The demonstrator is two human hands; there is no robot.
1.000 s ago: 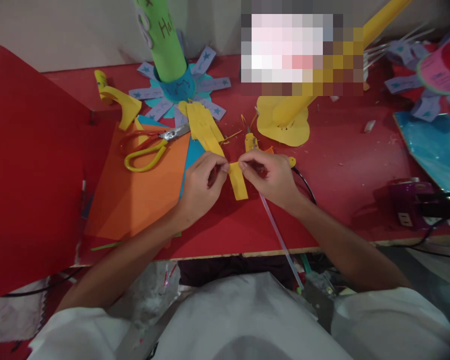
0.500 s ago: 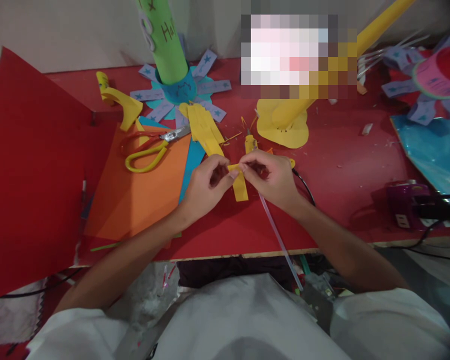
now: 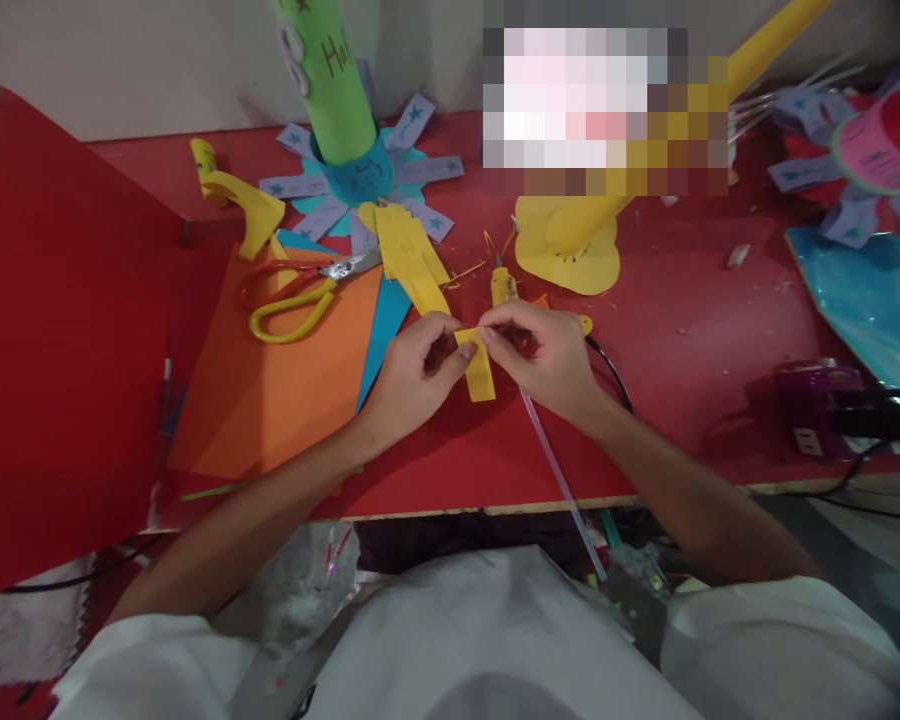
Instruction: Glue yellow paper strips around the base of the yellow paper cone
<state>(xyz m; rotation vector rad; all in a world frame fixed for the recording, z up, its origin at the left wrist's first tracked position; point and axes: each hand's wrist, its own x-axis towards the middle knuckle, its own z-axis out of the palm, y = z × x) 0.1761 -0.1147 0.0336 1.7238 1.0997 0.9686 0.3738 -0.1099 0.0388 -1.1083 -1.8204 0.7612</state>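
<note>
Between my two hands a short yellow paper strip [image 3: 480, 375] hangs with its lower end toward me. My left hand [image 3: 424, 365] pinches its upper left edge between thumb and fingers. The upper right edge sits in the pinch of my right hand [image 3: 544, 350]. Just beyond my fingers lies a pile of yellow paper strips [image 3: 409, 250]. A yellow glue gun [image 3: 503, 285] lies partly hidden behind my right hand, and a clear glue stick [image 3: 555, 465] sticks out toward me below that hand.
Scissors [image 3: 296, 310] rest on orange paper [image 3: 300, 400] at the left. Behind stand a green paper tube [image 3: 341, 110] and a yellow flower-shaped base [image 3: 592, 265] with a yellow tube. A red board [image 3: 67, 350] rises at far left; a purple power box [image 3: 814, 405] sits at right.
Both hands keep their pinch on the yellow paper strip, whose top edge has tilted very slightly. Otherwise the view has only shifted a little.
</note>
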